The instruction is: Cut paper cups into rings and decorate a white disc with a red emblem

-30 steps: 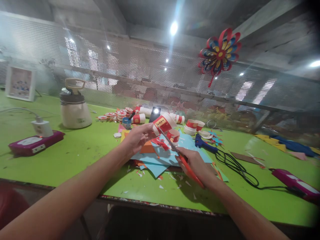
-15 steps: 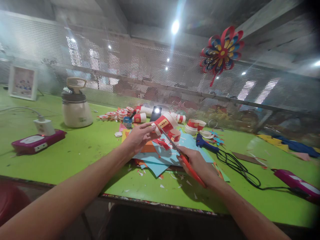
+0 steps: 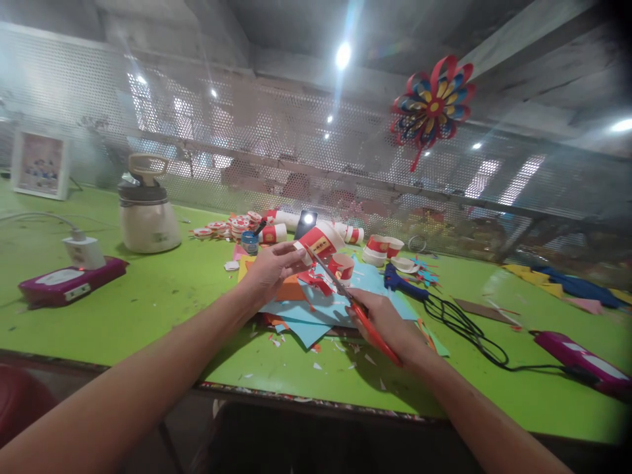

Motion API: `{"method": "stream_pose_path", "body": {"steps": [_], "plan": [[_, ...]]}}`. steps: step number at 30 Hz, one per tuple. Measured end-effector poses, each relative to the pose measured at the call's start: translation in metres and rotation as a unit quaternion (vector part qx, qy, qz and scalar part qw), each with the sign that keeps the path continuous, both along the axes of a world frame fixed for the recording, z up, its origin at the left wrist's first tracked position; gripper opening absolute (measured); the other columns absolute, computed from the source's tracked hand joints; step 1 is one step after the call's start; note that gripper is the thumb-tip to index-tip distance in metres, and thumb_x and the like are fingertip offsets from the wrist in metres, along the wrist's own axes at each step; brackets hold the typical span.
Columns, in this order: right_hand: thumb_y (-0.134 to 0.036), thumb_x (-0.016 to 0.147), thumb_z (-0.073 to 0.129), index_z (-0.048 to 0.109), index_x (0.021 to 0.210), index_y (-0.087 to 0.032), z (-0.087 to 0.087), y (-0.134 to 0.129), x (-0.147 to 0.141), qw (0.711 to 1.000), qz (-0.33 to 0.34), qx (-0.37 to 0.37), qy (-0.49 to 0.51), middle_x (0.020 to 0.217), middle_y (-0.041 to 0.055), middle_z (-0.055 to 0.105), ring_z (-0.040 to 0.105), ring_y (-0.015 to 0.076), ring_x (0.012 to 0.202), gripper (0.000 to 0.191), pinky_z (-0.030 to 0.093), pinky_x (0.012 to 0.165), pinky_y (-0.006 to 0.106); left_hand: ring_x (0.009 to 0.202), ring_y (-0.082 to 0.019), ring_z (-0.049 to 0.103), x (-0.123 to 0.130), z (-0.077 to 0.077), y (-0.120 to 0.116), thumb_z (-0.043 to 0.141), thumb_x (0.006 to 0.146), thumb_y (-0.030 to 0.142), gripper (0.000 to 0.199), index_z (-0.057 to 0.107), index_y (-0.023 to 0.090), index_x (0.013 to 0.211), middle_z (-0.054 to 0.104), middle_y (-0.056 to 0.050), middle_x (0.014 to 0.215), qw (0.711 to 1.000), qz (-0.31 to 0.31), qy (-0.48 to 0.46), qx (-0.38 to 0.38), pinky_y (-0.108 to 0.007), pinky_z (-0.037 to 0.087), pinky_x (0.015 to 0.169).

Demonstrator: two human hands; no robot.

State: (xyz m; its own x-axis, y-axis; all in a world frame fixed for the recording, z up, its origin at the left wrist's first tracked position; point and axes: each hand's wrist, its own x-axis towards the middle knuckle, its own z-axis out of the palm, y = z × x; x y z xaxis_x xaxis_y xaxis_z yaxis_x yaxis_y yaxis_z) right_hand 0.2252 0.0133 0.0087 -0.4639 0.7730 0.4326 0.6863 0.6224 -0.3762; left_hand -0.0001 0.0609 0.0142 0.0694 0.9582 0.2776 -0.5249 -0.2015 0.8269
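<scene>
- Left hand [image 3: 269, 273]: fingers are grasping a red-and-white paper cup [image 3: 323, 245] at its near-left end; the cup is tilting on its side, extending up and rightward from the fingertips.
- Right hand [image 3: 385, 322]: fingers are curling around the orange handles of the scissors [image 3: 375, 337]; the blades are pointing up-left, toward the left fingertips.
- Blade tips are meeting the cup's near end, just right of the left fingers; whether they are biting into the wall, cannot tell.
- Below and between both sets of fingers, blue paper [image 3: 306, 329] is lying on the green table [image 3: 148, 296], with red scraps [image 3: 320, 284] resting on top.
- Just above the right fingers, beneath the held cup, a second cup piece [image 3: 342, 268] is sitting.
- Right of the right fingers, a blue glue gun [image 3: 415, 288] is lying near, its black cord [image 3: 464, 329] looping farther right.
- Beyond the left fingers, slightly left, a small blue jar [image 3: 249, 243] is standing; behind the held cup, a phone-like dark object [image 3: 305, 224] is showing a bright light.
- Well left of the left fingers, a purple power strip [image 3: 74, 286] is lying, a white plug [image 3: 83, 253] standing in it.
</scene>
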Motion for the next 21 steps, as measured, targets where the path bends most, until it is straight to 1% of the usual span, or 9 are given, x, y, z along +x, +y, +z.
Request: {"method": "stream_pose_path", "body": {"steps": [4, 7, 12, 15, 17, 19, 21], "plan": [[-0.017, 0.082, 0.045, 0.069, 0.087, -0.015, 0.0014, -0.0004, -0.0005, 1.0, 0.004, -0.001, 0.01, 0.082, 0.0058, 0.071, 0.06, 0.0224, 0.073, 0.025, 0.047, 0.072, 0.032, 0.086, -0.026, 0.07, 0.0008, -0.0032, 0.0002, 0.078, 0.07, 0.016, 0.016, 0.074, 0.009, 0.084, 0.074, -0.017, 0.093, 1.0, -0.011, 0.018, 0.014, -0.042, 0.053, 0.084], [-0.018, 0.081, 0.044, 0.07, 0.083, -0.015, -0.0003, 0.0011, 0.0003, 1.0, -0.004, 0.002, 0.014, 0.077, 0.0051, 0.07, 0.058, 0.0217, 0.07, 0.026, 0.046, 0.07, 0.032, 0.088, -0.027, 0.07, 0.0013, -0.0031, -0.0008, 0.077, 0.071, 0.017, 0.016, 0.074, 0.009, 0.084, 0.074, -0.017, 0.094, 1.0, -0.011, 0.021, 0.021, -0.043, 0.052, 0.085], [-0.017, 0.078, 0.046, 0.069, 0.084, -0.014, -0.0024, 0.0029, 0.0021, 1.0, -0.01, 0.007, 0.007, 0.079, 0.0057, 0.071, 0.056, 0.0203, 0.068, 0.024, 0.044, 0.07, 0.031, 0.083, -0.026, 0.07, 0.0021, -0.002, -0.0018, 0.079, 0.068, 0.015, 0.018, 0.072, 0.009, 0.084, 0.073, -0.015, 0.088, 1.0, 0.0, 0.011, 0.017, -0.043, 0.052, 0.083], [-0.016, 0.078, 0.045, 0.068, 0.08, -0.014, -0.0013, 0.0016, 0.0022, 1.0, -0.013, 0.003, -0.001, 0.075, 0.0051, 0.07, 0.054, 0.0192, 0.065, 0.023, 0.042, 0.067, 0.03, 0.079, -0.024, 0.07, 0.0019, -0.0017, -0.0012, 0.079, 0.065, 0.012, 0.02, 0.069, 0.01, 0.082, 0.073, -0.012, 0.082, 1.0, 0.008, 0.001, 0.011, -0.043, 0.053, 0.081], [-0.015, 0.08, 0.044, 0.067, 0.079, -0.014, -0.0006, 0.0004, 0.0018, 1.0, -0.011, 0.0, -0.005, 0.072, 0.0039, 0.068, 0.053, 0.0183, 0.063, 0.023, 0.042, 0.066, 0.029, 0.079, -0.024, 0.07, 0.0013, -0.001, -0.001, 0.079, 0.065, 0.009, 0.023, 0.067, 0.01, 0.084, 0.072, -0.011, 0.082, 1.0, 0.01, -0.005, 0.007, -0.043, 0.053, 0.081], [-0.016, 0.081, 0.043, 0.067, 0.08, -0.014, -0.0004, -0.0006, 0.0013, 1.0, -0.01, -0.002, -0.005, 0.073, 0.0039, 0.068, 0.055, 0.0189, 0.065, 0.024, 0.043, 0.067, 0.029, 0.08, -0.024, 0.07, 0.0005, 0.0004, -0.0013, 0.078, 0.067, 0.01, 0.023, 0.065, 0.011, 0.086, 0.072, -0.012, 0.084, 1.0, 0.009, -0.011, 0.003, -0.042, 0.053, 0.081], [-0.017, 0.083, 0.044, 0.068, 0.085, -0.013, -0.0006, -0.0012, 0.0008, 1.0, -0.009, -0.004, -0.003, 0.078, 0.0054, 0.069, 0.058, 0.0212, 0.071, 0.025, 0.044, 0.071, 0.031, 0.08, -0.023, 0.07, 0.0, 0.0018, -0.0019, 0.076, 0.071, 0.012, 0.021, 0.065, 0.01, 0.089, 0.072, -0.013, 0.085, 1.0, 0.009, -0.016, -0.001, -0.041, 0.053, 0.083]]}}
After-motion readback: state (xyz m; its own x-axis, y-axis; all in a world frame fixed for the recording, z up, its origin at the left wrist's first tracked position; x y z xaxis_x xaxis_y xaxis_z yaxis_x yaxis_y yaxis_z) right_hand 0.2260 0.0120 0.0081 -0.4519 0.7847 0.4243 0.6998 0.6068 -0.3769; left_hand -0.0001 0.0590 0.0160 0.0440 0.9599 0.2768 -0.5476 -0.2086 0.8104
